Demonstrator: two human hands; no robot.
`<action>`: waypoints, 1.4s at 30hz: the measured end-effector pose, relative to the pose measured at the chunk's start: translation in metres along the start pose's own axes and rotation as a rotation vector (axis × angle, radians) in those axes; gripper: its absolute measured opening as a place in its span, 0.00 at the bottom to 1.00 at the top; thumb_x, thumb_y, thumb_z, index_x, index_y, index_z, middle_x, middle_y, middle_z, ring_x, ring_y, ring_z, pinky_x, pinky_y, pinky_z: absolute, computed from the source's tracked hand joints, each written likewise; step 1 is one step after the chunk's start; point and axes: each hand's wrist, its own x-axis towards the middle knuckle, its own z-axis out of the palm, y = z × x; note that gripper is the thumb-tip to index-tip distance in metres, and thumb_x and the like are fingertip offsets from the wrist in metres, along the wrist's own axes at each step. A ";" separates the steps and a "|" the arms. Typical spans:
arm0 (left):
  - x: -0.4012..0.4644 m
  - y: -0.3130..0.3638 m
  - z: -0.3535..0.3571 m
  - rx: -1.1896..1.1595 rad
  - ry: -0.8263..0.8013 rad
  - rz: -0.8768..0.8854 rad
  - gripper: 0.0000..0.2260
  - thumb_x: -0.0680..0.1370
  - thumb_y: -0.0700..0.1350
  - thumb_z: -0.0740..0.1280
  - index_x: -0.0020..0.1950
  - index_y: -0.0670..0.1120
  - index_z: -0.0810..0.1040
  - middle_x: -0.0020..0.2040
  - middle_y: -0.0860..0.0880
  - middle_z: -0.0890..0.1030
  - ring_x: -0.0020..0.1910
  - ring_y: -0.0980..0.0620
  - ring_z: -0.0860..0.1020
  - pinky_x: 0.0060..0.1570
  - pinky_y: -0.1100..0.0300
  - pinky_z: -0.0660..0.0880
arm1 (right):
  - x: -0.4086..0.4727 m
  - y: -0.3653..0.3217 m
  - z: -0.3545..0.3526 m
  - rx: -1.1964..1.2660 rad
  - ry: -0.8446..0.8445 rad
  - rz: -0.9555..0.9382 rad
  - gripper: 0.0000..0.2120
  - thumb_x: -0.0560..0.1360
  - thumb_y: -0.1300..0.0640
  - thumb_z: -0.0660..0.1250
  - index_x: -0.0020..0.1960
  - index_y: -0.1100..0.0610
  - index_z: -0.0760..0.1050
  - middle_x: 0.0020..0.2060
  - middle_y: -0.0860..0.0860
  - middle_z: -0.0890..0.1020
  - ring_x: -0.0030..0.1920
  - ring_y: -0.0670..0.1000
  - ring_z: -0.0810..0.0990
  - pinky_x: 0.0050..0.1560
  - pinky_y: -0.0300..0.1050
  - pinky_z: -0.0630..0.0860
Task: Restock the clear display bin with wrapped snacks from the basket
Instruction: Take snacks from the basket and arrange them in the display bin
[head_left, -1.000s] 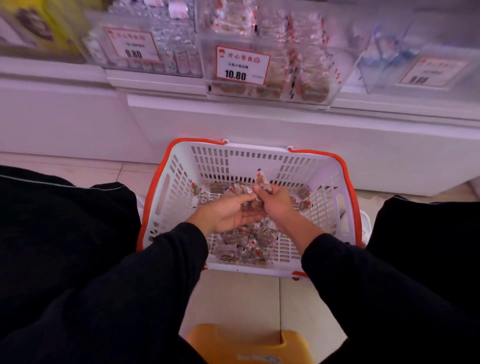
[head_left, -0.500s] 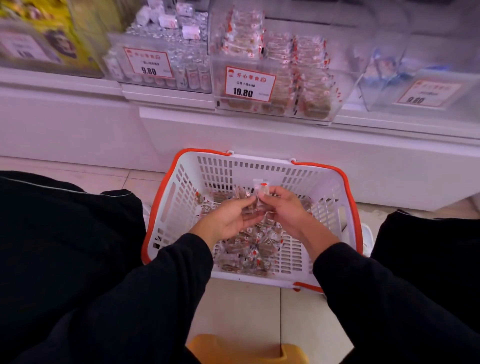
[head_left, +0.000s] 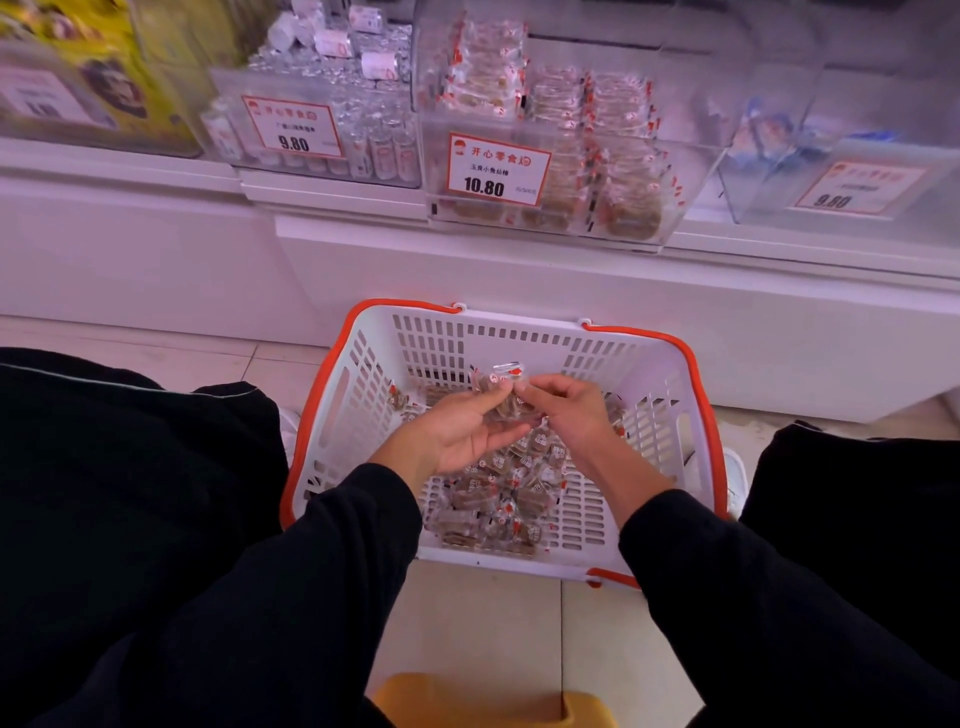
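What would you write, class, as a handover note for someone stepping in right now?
Left hand: palm up over the basket, holding a few wrapped snacks.
Right hand: pinching one of those snacks.
Loose snacks lie on the basket floor.
The display bin priced 10.80, on the shelf above, is partly stocked.
Done: a handful gathered.
Left: carry it to the bin, then repeat.
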 end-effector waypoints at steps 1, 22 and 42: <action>-0.002 0.001 0.001 0.007 -0.007 -0.008 0.20 0.75 0.46 0.74 0.64 0.39 0.79 0.64 0.36 0.79 0.62 0.42 0.80 0.54 0.55 0.80 | 0.000 -0.001 0.000 -0.021 0.013 -0.014 0.08 0.68 0.51 0.77 0.42 0.55 0.85 0.37 0.49 0.86 0.37 0.45 0.84 0.43 0.38 0.79; -0.047 0.086 0.048 0.673 -0.146 -0.209 0.21 0.73 0.52 0.74 0.60 0.40 0.79 0.55 0.40 0.85 0.53 0.46 0.84 0.38 0.64 0.81 | -0.012 -0.141 -0.017 -0.613 -0.597 -0.311 0.29 0.71 0.68 0.74 0.69 0.55 0.74 0.63 0.46 0.79 0.65 0.43 0.76 0.59 0.32 0.73; -0.102 0.304 0.131 1.056 0.368 0.757 0.21 0.74 0.67 0.66 0.44 0.48 0.80 0.33 0.49 0.83 0.25 0.56 0.74 0.24 0.64 0.67 | 0.025 -0.349 0.005 -0.662 -0.207 -0.690 0.11 0.65 0.55 0.79 0.42 0.58 0.81 0.32 0.54 0.83 0.31 0.46 0.76 0.34 0.48 0.73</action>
